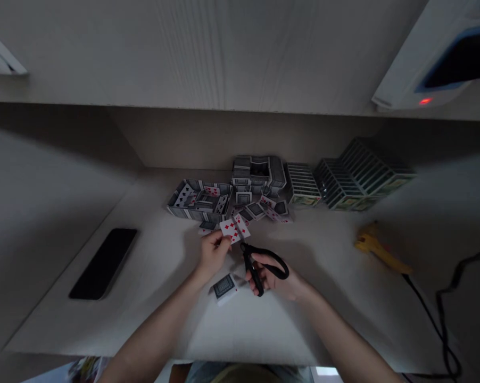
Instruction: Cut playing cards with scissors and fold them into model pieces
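Pinched by its edge in my left hand (214, 254) is a white playing card (229, 230) with red diamonds. My right hand (272, 279) grips a pair of black-handled scissors (253, 266), and their blades reach into the card, whose right part is tilted away from the rest. On the table below my wrists lies a stack of playing cards (224, 288), patterned back up. Just beyond the scissors, loose cards and cut pieces (256, 210) are scattered. An open box made of cards (200, 214) stands behind my left hand.
Along the back wall stand a card-built model (259, 174) and several striped card blocks (303, 184). At the right rests a yellow glue gun (383, 256) with a black cable (443, 308). A black phone (104, 263) lies left. A shelf (240, 58) overhangs the table.
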Demonstrator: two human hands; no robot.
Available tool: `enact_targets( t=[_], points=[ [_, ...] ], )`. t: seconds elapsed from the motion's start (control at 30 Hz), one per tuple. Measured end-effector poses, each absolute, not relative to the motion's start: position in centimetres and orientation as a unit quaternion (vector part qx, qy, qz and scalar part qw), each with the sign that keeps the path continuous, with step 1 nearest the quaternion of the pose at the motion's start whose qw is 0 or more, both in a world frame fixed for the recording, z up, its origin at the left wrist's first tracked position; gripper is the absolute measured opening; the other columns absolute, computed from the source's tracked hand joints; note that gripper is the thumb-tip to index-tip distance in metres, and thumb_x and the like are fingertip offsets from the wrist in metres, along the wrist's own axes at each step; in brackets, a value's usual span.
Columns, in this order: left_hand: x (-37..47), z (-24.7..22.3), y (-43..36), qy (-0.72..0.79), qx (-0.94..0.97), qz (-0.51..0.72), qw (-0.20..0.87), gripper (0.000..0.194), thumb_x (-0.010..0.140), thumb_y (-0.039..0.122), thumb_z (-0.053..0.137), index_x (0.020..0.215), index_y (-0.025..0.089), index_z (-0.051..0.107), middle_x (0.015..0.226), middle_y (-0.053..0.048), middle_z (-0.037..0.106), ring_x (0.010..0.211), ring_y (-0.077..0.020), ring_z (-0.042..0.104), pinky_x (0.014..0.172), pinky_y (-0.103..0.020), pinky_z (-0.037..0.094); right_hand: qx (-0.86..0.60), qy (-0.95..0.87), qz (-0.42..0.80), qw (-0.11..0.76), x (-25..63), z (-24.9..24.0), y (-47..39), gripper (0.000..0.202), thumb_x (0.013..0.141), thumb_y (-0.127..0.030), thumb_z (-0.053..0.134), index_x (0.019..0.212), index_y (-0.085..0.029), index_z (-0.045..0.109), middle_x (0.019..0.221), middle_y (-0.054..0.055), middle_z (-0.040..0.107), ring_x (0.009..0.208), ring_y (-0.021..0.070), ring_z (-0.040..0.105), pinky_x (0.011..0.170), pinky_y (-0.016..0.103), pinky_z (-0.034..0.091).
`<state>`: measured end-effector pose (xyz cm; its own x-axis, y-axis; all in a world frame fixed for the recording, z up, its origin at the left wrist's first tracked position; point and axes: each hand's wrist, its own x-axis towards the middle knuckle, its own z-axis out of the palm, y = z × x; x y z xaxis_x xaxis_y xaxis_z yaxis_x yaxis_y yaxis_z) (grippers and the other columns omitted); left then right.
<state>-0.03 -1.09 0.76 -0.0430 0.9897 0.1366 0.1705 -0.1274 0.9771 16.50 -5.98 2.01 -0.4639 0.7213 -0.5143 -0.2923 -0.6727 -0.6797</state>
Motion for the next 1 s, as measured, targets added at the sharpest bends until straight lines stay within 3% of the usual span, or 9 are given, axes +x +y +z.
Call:
enact_targets(
  t=[0.4, 0.5, 0.6, 0.7, 0.8, 0.87, 1.0],
  points=[
    [-0.7, 0.8, -0.2, 0.468, 0.502, 0.450, 0.571, 0.015, 0.063, 0.025, 0.051, 0.052, 0.016, 0.055, 0.043, 0.004, 0.048, 0.036, -0.0074, 0.039, 0.037, -0.021, 0.031, -0.453, -0.310, 0.756, 0.357, 15.6, 2.1, -6.5, 0.048, 0.067, -0.046, 0.062, 0.105, -0.021, 0.048, 0.061, -0.002, 0.061, 0.049, 0.0138, 0.058, 0.046, 0.026, 0.047],
    [-0.9, 1.1, -0.1, 0.447, 0.539, 0.476, 0.532, 0.017, 0.063, 0.024, 0.052, 0.047, 0.016, 0.055, 0.049, 0.002, 0.049, 0.046, -0.0095, 0.045, 0.042, -0.022, 0.034, -0.460, -0.329, 0.745, 0.354, 15.4, 2.7, -6.5, 0.050, 0.065, -0.046, 0.063, 0.105, -0.020, 0.047, 0.057, -0.003, 0.060, 0.048, 0.0138, 0.058, 0.044, 0.025, 0.047],
    [-0.9, 1.5, -0.2, 0.422, 0.599, 0.532, 0.425, 0.018, 0.061, 0.019, 0.053, 0.043, 0.016, 0.053, 0.069, -0.002, 0.055, 0.069, -0.0134, 0.051, 0.057, -0.023, 0.040, -0.456, -0.327, 0.752, 0.347, 15.3, 2.8, -6.5, 0.050, 0.065, -0.047, 0.063, 0.103, -0.018, 0.048, 0.058, -0.002, 0.060, 0.047, 0.0138, 0.057, 0.043, 0.025, 0.047],
    [-0.7, 1.6, -0.5, 0.422, 0.614, 0.543, 0.388, 0.021, 0.062, 0.016, 0.054, 0.043, 0.015, 0.044, 0.063, 0.000, 0.051, 0.066, -0.0123, 0.050, 0.058, -0.023, 0.040, -0.448, -0.323, 0.756, 0.351, 15.3, 2.6, -6.5, 0.046, 0.067, -0.046, 0.062, 0.100, -0.017, 0.047, 0.058, -0.002, 0.060, 0.047, 0.0138, 0.058, 0.044, 0.026, 0.048],
    [-0.4, 1.5, -0.9, 0.427, 0.559, 0.547, 0.453, 0.020, 0.065, 0.015, 0.056, 0.057, 0.018, 0.037, 0.052, 0.007, 0.042, 0.048, -0.0081, 0.048, 0.046, -0.019, 0.038, -0.441, -0.320, 0.762, 0.350, 15.4, 2.2, -6.5, 0.045, 0.067, -0.046, 0.062, 0.098, -0.018, 0.047, 0.059, -0.001, 0.061, 0.047, 0.0140, 0.058, 0.045, 0.027, 0.049],
    [-0.2, 1.5, -1.1, 0.412, 0.517, 0.556, 0.504, 0.023, 0.065, 0.016, 0.057, 0.074, 0.020, 0.037, 0.056, 0.009, 0.047, 0.041, -0.0065, 0.047, 0.039, -0.017, 0.036, -0.437, -0.318, 0.765, 0.350, 15.5, 2.1, -6.5, 0.043, 0.067, -0.046, 0.062, 0.095, -0.017, 0.048, 0.061, 0.000, 0.062, 0.048, 0.0144, 0.058, 0.045, 0.027, 0.049],
    [0.0, 1.8, -1.0, 0.368, 0.492, 0.551, 0.565, 0.052, 0.066, 0.016, 0.059, 0.107, 0.025, 0.030, 0.071, 0.007, 0.058, 0.039, -0.0056, 0.049, 0.036, -0.015, 0.037, -0.437, -0.308, 0.769, 0.350, 15.5, 1.9, -6.5, 0.040, 0.069, -0.046, 0.061, 0.093, -0.017, 0.049, 0.063, 0.002, 0.063, 0.048, 0.0149, 0.059, 0.046, 0.027, 0.049]
  ],
)
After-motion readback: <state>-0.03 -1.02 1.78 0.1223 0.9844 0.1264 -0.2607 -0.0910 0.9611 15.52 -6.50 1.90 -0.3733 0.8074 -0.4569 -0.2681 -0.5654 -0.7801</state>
